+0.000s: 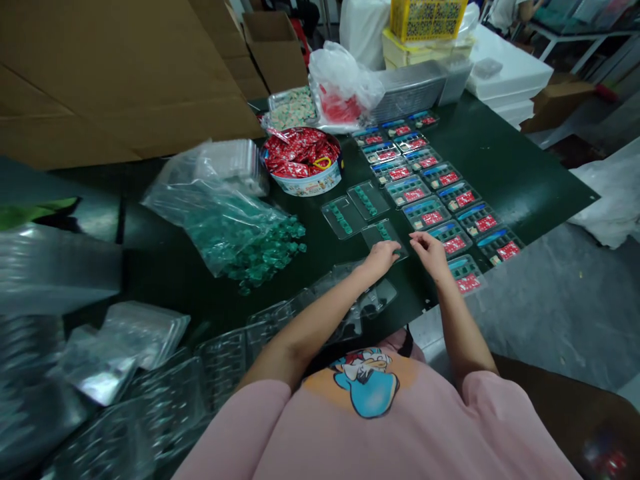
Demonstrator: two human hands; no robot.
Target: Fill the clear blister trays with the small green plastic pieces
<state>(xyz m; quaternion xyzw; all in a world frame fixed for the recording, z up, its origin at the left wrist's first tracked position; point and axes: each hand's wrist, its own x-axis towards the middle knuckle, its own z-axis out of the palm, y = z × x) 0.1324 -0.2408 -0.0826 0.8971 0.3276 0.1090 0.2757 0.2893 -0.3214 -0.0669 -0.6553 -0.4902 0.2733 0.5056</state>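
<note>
My left hand point(384, 257) is closed over a clear plastic tray point(373, 235), and green shows at its fingertips. A row of small green translucent pieces point(383, 229) sits in that tray. Just right of it, my right hand point(431, 255) is held with thumb and fingertips pinched together above the table; whatever lies between them is too small to make out. Two more clear trays point(345, 230) with green pieces lie beyond my left hand. A filled tray point(466, 273) with a red packet rests beside my right wrist.
Loose green pieces point(265, 257) spill from a plastic bag point(215, 213) on the left. A round tin point(307, 183) holds red packets. Rows of filled trays point(433, 217) run along the right. Empty clear trays point(220, 363) lie along the near edge; cardboard point(115, 73) stands behind.
</note>
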